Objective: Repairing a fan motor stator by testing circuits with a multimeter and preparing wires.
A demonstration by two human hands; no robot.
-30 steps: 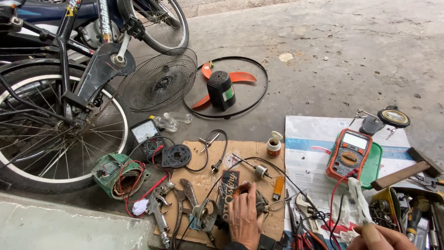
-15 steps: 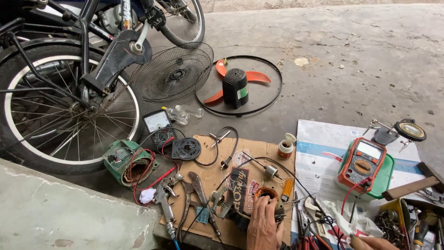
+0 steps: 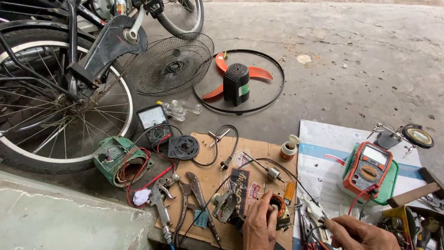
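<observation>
Left hand (image 3: 259,227): grip closed around the motor coil (image 3: 279,207), a round steel core wound with copper wire, at the near edge of the cardboard (image 3: 240,159).
Right hand (image 3: 358,234): grip narrow, pinched on a thin probe (image 3: 319,217) whose tip points toward the coil; it hangs past the cardboard's near right corner.
Cardboard: flat brown sheet on the concrete floor (image 3: 370,60), with a dark oblong label and a small pink one printed near its middle.
Pliers (image 3: 196,194): bare dull metal, near the cardboard's left edge.
Spray gun (image 3: 159,201): grey cast metal, just left of the pliers.
Meter (image 3: 368,167): orange, rectangular, pale screen, lying on white printed paper (image 3: 323,153) right of the cardboard.
Analog meter (image 3: 152,121): white dial face, beyond the cardboard's far left corner.
Fan blade (image 3: 238,78): orange plastic with a black ribbed motor housing, inside a black wire ring.
Grille (image 3: 171,67): round black wire mesh, leaning by the bicycle wheel (image 3: 60,102).
</observation>
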